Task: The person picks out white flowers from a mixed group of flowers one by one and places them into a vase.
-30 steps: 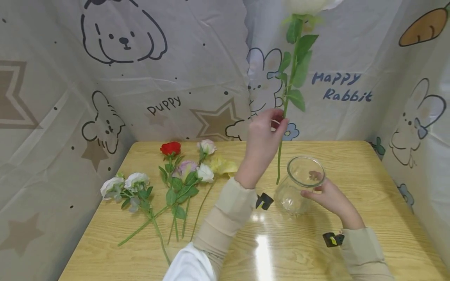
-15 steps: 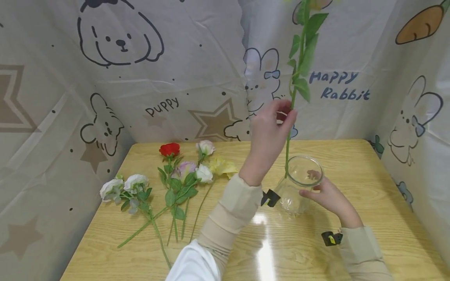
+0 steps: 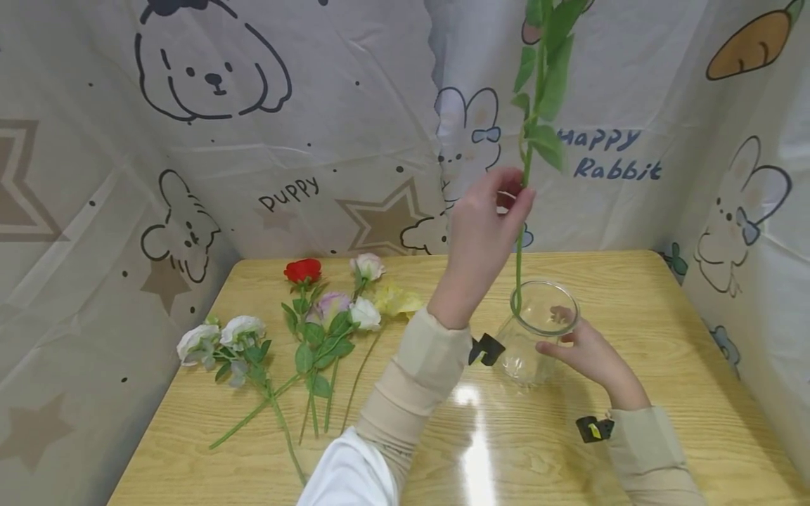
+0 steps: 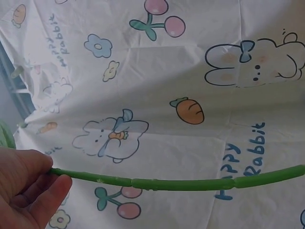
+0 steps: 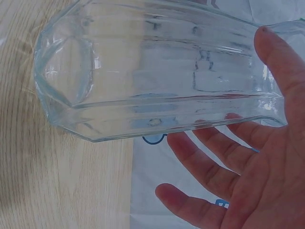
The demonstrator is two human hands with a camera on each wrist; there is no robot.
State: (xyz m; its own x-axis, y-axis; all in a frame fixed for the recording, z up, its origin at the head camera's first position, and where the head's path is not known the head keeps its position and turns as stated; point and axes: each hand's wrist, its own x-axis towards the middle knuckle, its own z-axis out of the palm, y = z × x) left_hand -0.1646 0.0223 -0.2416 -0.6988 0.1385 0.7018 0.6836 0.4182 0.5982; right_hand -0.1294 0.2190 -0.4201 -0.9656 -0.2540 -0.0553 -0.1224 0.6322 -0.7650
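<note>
My left hand (image 3: 482, 242) pinches the green stem (image 3: 519, 267) of an artificial flower between thumb and fingertips. The flower stands nearly upright, with leaves (image 3: 552, 81) above the hand and its bloom beyond the top of the head view. Its lower stem end is at the left side of the rim of a clear glass vase (image 3: 525, 362); I cannot tell how far inside it is. My right hand (image 3: 595, 357) holds the vase near its neck, thumb on one side and fingers on the other. In the right wrist view, the faceted glass vase (image 5: 114, 90) shows no stem inside.
On the left of the wooden table (image 3: 405, 478) lie several artificial flowers: a red rose (image 3: 302, 270), white blooms (image 3: 242, 332), a purple one (image 3: 332, 306), a pale pink one (image 3: 368, 266) and a yellow one (image 3: 399, 299). Printed cloth (image 3: 354, 140) hangs behind and at both sides.
My left hand has moved right with the flower, bringing the stem end from beside the vase to its rim. The white bloom has risen out of view. The right hand stays on the vase.
</note>
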